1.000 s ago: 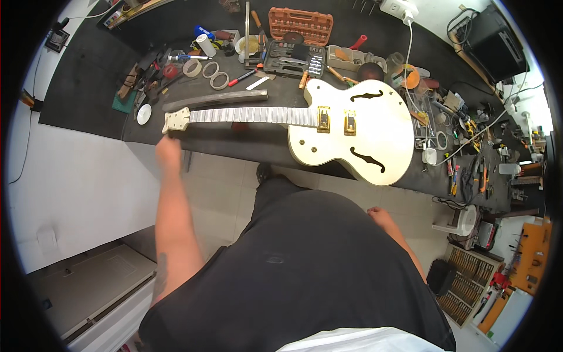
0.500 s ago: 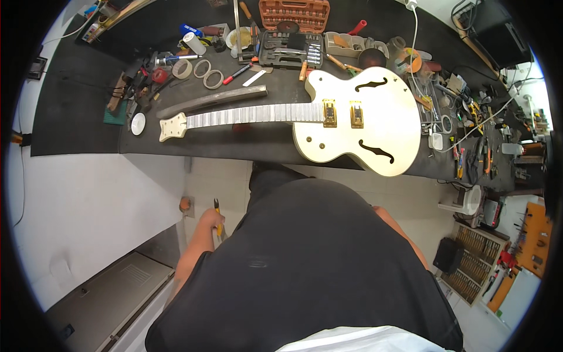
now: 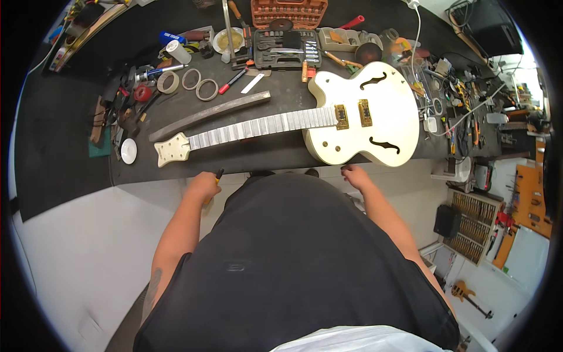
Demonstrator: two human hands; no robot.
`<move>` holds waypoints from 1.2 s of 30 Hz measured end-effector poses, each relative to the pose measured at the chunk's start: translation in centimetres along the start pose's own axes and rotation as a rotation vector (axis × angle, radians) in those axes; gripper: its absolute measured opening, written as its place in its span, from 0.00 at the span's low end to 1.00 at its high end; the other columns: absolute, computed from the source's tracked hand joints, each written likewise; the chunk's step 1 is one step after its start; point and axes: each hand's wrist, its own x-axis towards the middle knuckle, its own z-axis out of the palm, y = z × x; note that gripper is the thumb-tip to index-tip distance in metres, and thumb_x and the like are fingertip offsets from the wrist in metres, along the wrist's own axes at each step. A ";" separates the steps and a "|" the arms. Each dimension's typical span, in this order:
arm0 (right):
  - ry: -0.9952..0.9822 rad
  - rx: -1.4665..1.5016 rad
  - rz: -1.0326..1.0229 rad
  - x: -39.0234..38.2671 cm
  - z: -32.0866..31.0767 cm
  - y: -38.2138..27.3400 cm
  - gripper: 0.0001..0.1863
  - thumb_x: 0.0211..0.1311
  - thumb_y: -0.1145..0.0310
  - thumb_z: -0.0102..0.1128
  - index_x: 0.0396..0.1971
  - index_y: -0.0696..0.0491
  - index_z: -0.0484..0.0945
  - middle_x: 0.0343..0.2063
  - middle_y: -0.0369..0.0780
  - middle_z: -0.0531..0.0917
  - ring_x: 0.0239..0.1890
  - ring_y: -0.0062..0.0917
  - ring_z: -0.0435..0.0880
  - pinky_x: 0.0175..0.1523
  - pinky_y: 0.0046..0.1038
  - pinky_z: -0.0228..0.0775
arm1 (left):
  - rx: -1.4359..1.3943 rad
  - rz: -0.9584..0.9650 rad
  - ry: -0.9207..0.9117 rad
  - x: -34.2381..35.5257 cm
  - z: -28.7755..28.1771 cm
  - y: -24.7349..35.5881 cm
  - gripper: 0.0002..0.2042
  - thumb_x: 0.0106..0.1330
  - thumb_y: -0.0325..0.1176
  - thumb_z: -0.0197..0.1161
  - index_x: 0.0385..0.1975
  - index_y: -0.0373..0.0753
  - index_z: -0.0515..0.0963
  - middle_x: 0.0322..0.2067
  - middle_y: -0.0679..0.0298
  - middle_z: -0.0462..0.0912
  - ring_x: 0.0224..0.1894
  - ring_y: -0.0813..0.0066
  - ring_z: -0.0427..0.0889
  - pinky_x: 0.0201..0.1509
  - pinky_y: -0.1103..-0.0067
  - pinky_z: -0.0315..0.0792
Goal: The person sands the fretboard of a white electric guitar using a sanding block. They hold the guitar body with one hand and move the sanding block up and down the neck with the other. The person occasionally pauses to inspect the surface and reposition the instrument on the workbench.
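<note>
My left hand [image 3: 203, 186] is closed around a tool with a yellow-and-black handle [image 3: 219, 175]; its working end is hidden. The hand is just in front of the bench edge, below the headstock of a cream hollow-body electric guitar [image 3: 346, 141]. This guitar lies face up on the dark bench, its neck toward the left, with gold pickups and two f-shaped holes; no strings show. My right hand [image 3: 355, 176] hangs near the bench edge under the guitar body, fingers loosely bent and nothing visible in them. A long grey bar [image 3: 211, 115] lies behind the neck.
Tape rolls [image 3: 206, 90], a red marker [image 3: 233, 81], a white dish [image 3: 128, 151] and an open socket set [image 3: 287, 50] lie on the bench [image 3: 141, 167]. Many hand tools crowd its right end. A drawer cabinet [image 3: 474, 226] and another guitar [image 3: 463, 291] stand at the right.
Both hands have moved up toward the bench edge, the left still holding the tool. My right hand has come into view. The bench and guitar appear shifted and slightly tilted as the view turned.
</note>
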 end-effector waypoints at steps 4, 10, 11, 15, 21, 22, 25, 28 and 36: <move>-0.044 0.093 0.081 -4.5 3.1 -4.4 0.23 0.71 0.56 0.64 0.54 0.60 0.87 0.38 0.44 0.92 0.37 0.31 0.90 0.51 0.35 0.80 | 0.093 0.102 -0.076 1.6 0.5 -1.3 0.17 0.58 0.39 0.76 0.45 0.39 0.91 0.45 0.48 0.92 0.49 0.50 0.92 0.58 0.60 0.85; -0.007 0.045 0.169 -7.7 6.2 4.6 0.22 0.70 0.53 0.65 0.51 0.55 0.88 0.37 0.41 0.92 0.35 0.29 0.90 0.45 0.35 0.81 | 0.157 0.206 -0.130 3.2 -0.5 -1.9 0.16 0.54 0.42 0.76 0.38 0.39 0.93 0.39 0.50 0.93 0.45 0.51 0.93 0.54 0.61 0.86; -0.029 0.048 0.254 -8.2 6.5 6.5 0.22 0.70 0.52 0.65 0.50 0.54 0.88 0.37 0.41 0.91 0.36 0.29 0.90 0.45 0.36 0.81 | 0.169 0.227 -0.149 3.7 -0.8 -1.6 0.16 0.54 0.43 0.76 0.36 0.39 0.93 0.38 0.51 0.93 0.44 0.51 0.93 0.53 0.61 0.86; -0.113 -0.034 0.272 -10.4 9.0 9.7 0.24 0.71 0.50 0.60 0.51 0.54 0.89 0.46 0.49 0.91 0.51 0.41 0.89 0.56 0.43 0.79 | 0.210 0.292 -0.193 3.8 -1.6 -1.4 0.16 0.54 0.44 0.74 0.33 0.38 0.92 0.35 0.50 0.93 0.42 0.51 0.93 0.52 0.61 0.86; -0.037 0.244 0.181 -10.0 10.6 8.5 0.24 0.67 0.53 0.63 0.52 0.56 0.89 0.47 0.50 0.92 0.52 0.46 0.90 0.59 0.41 0.79 | 0.220 0.291 -0.215 4.1 -1.7 -0.5 0.17 0.55 0.44 0.74 0.35 0.37 0.92 0.38 0.47 0.93 0.44 0.49 0.92 0.53 0.60 0.85; -0.023 0.203 0.190 -9.7 9.9 7.6 0.24 0.67 0.53 0.63 0.52 0.56 0.90 0.47 0.49 0.93 0.52 0.45 0.90 0.59 0.41 0.79 | 0.223 0.267 -0.221 3.9 -1.7 -0.5 0.16 0.55 0.44 0.74 0.35 0.37 0.92 0.38 0.48 0.93 0.44 0.50 0.92 0.53 0.61 0.86; -0.021 0.071 0.152 -9.3 6.4 4.7 0.24 0.68 0.53 0.64 0.52 0.56 0.90 0.49 0.47 0.93 0.53 0.42 0.91 0.60 0.40 0.79 | 0.227 0.250 -0.121 2.8 -1.2 -1.0 0.17 0.56 0.43 0.74 0.39 0.37 0.92 0.40 0.46 0.93 0.46 0.49 0.92 0.55 0.61 0.86; -0.011 0.068 0.126 -8.1 4.0 6.2 0.22 0.70 0.56 0.64 0.53 0.56 0.89 0.47 0.45 0.93 0.49 0.35 0.91 0.58 0.36 0.81 | 0.152 0.092 -0.064 2.6 0.1 -0.1 0.18 0.57 0.43 0.74 0.42 0.37 0.92 0.43 0.44 0.92 0.48 0.48 0.92 0.57 0.61 0.85; 0.110 -0.003 0.127 -3.2 2.1 14.4 0.21 0.69 0.58 0.66 0.53 0.57 0.89 0.48 0.45 0.94 0.52 0.35 0.92 0.61 0.36 0.80 | -0.105 -0.040 -0.001 0.5 4.9 3.8 0.20 0.58 0.41 0.74 0.43 0.31 0.89 0.44 0.41 0.91 0.49 0.44 0.91 0.56 0.60 0.84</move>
